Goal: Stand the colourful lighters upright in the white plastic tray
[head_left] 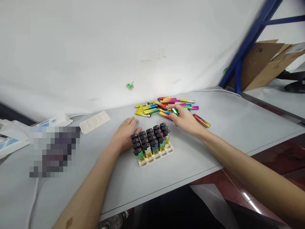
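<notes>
Lighters with black tops (154, 147) stand upright in several rows in a cream tray with oval slots (151, 161); the slots along the near edge show bare. At the tray's far left corner my left hand (125, 133) rests on the table, its fingers stretched out and the thumb close to the lighters. Beyond the tray, my right hand (184, 119) pinches a shiny green lighter (175, 111) at the near side of a loose pile of metallic coloured lighters (151, 111). A red and yellow lighter (201, 121) lies just right of that hand.
Another cream slotted tray (94, 122) lies at the left near the wall. A pixelated dark object (59, 149) with a white cable and white-blue boxes (51, 121) are further left. A blue metal frame (238, 73) and cardboard boxes (264, 63) stand at the right.
</notes>
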### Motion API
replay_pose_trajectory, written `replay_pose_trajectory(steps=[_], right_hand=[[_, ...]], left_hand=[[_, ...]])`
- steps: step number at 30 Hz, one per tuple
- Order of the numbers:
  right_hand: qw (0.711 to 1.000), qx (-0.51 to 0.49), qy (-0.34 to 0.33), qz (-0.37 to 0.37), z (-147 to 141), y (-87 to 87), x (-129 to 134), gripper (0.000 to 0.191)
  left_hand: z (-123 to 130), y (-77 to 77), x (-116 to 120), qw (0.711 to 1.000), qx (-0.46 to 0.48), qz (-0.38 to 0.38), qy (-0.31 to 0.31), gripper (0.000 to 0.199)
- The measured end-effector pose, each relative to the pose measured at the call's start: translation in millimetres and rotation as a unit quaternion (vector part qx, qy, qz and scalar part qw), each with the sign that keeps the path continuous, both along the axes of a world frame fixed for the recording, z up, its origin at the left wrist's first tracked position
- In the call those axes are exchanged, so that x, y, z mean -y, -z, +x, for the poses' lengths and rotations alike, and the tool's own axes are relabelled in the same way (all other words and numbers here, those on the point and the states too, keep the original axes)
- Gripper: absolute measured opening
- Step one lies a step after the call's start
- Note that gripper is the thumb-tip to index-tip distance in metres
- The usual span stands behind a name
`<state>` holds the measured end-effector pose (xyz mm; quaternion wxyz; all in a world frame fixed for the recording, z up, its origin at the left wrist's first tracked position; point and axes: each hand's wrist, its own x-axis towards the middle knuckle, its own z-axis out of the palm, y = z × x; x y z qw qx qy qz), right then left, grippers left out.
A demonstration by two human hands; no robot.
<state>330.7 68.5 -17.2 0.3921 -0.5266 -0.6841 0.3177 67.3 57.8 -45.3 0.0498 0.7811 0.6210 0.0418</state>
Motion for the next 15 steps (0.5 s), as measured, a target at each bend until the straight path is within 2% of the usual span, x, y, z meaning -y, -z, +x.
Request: replay_pose_trajectory(steps=[3, 8, 12, 15], right_hand=[[0.999, 0.026, -0.008, -0.035, 2, 6.6, 3, 0.038], [0.992, -0.049, -0.091, -0.074, 4, 15.7, 9, 0.043], [0.991, -0.05, -0.075, -0.094, 2, 22.2, 8, 0.032], [0.99, -0.07, -0.075, -0.096, 2, 23.3, 6, 0.033]], left_hand=[[1, -0.8, 0, 1.0, -0.003, 0.001, 0.003, 0.055], [1, -1.8, 1, 1.0, 0.001, 0.002, 0.0, 0.055], [0, 0.5, 0, 1.0, 0.001, 0.005, 0.003, 0.054], [-2, 3.1, -2, 1.0, 0.003, 0.01, 0.003, 0.054]])
